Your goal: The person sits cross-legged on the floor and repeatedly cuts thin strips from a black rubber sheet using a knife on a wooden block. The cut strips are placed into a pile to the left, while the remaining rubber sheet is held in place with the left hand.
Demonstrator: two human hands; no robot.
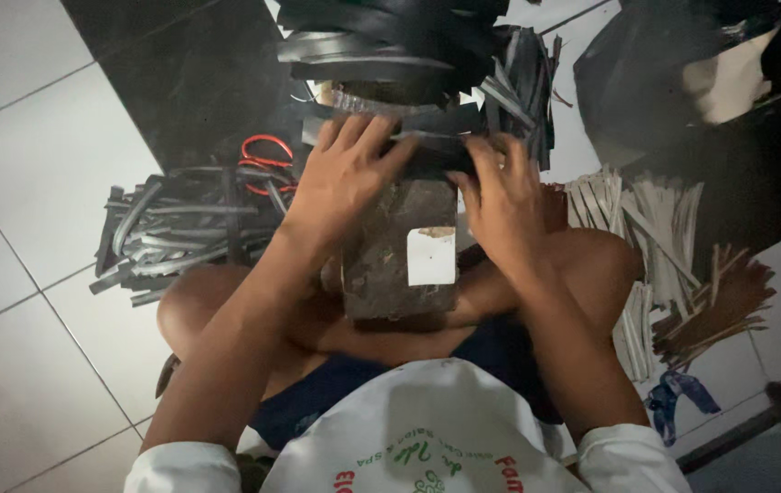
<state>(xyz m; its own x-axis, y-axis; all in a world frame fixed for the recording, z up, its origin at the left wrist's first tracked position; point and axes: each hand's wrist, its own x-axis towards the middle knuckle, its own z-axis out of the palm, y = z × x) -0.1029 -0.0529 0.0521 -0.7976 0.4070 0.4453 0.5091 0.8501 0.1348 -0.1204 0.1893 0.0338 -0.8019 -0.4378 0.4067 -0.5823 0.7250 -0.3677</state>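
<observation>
I sit cross-legged on a tiled floor with a dark, worn block resting between my knees; a pale label sits on its near face. My left hand lies flat over a black strip at the block's far end, fingers spread. From the right side, my right hand pinches the same strip with its fingers curled over it. Whether the strip lies on the block or just beyond it is hard to tell.
A heap of dark grey strips lies to the left with red-handled scissors behind it. More black strips pile up ahead. Pale strips and brown sticks lie to the right, near a black bag.
</observation>
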